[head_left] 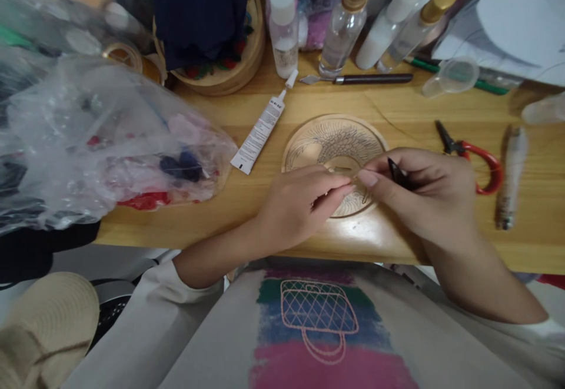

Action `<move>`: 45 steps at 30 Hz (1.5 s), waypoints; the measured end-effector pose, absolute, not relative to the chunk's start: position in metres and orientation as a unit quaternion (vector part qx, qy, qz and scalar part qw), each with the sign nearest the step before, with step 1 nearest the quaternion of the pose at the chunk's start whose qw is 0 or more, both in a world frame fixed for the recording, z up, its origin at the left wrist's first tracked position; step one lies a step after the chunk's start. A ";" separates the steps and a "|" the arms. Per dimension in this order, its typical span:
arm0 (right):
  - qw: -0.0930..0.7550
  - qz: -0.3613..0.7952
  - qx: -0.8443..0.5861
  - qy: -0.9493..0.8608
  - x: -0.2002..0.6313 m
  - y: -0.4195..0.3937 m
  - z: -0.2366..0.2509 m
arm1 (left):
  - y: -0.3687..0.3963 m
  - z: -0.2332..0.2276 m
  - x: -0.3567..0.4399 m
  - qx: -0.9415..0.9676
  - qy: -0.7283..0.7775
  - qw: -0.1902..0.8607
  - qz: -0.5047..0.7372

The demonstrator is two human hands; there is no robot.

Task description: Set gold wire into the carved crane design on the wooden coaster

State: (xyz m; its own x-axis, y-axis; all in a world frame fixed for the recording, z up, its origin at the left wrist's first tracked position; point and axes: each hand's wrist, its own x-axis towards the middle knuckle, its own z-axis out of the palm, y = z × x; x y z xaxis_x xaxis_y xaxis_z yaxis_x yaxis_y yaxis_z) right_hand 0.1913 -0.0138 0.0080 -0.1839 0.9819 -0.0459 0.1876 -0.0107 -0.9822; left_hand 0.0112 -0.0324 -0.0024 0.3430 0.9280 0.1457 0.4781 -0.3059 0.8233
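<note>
Soft, muted light leaves glare on the wooden table [362,233], with blurry, stretched edges.

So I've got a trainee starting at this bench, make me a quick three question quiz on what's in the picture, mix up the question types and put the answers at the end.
1. Multiple choice: What colour are the handles of the scissors?
A) Green
B) Red
C) Blue

2. True or false: The white tube lies to the left of the patterned round disc.

3. Fill in the blank: Of the person's two hands, the ____ one is nearer the scissors.

Key:
1. B, red.
2. True; the tube lies on the wooden table, left of the disc.
3. Right; the right hand is just beside the scissors.
</note>
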 end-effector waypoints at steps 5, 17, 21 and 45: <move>0.387 0.531 -0.501 -0.563 0.191 -0.014 0.008 | -0.032 -0.002 0.012 0.672 0.496 0.446 0.322; 0.376 0.540 -0.506 -0.558 0.195 -0.014 0.010 | -0.021 0.000 0.009 0.385 0.401 0.775 0.300; 0.379 0.553 -0.500 -0.548 0.196 -0.015 0.012 | -0.020 -0.001 0.007 0.363 0.366 0.805 0.292; 0.303 0.627 -0.550 -0.461 0.199 -0.012 0.000 | -0.031 -0.004 0.011 0.737 0.485 0.345 0.321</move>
State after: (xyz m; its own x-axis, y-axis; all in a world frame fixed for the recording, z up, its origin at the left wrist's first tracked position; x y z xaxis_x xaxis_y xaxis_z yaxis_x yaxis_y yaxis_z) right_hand 0.1986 -0.0120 -0.0004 -0.2113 0.8873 -0.4099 0.1272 -0.3908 -0.9116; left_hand 0.0110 -0.0308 -0.0038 0.3235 0.9361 0.1381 0.4943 -0.2917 0.8189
